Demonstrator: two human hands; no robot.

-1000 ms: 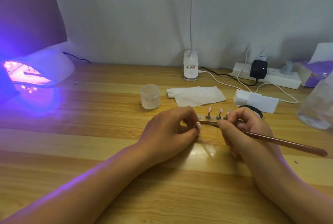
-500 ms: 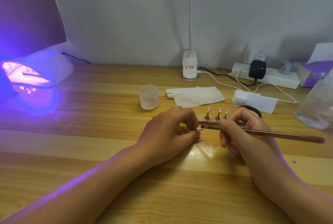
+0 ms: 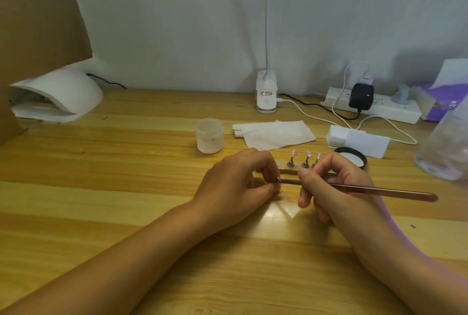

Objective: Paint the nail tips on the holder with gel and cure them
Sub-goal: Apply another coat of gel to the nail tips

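Note:
My left hand (image 3: 235, 183) pinches a small nail tip on its stand (image 3: 278, 180) between fingers and thumb, low over the wooden table. My right hand (image 3: 334, 185) holds a long brown gel brush (image 3: 379, 190); its bristle end touches the pinched tip. Just behind my hands stands the holder strip (image 3: 293, 165) with three pink nail tips (image 3: 307, 154) on metal stands and one bare magnet spot. The white curing lamp (image 3: 58, 94) sits at the far left, its light off.
A frosted jar (image 3: 209, 135) and a folded tissue (image 3: 274, 134) lie behind the hands. A black-rimmed lid (image 3: 353, 159), white foam block (image 3: 359, 141), power strip (image 3: 372, 107), clip lamp base (image 3: 266, 94) and clear bottle (image 3: 445, 147) crowd the right back.
The curing lamp's purple light has gone out. The brush tip has moved left onto the nail tip pinched in my left hand.

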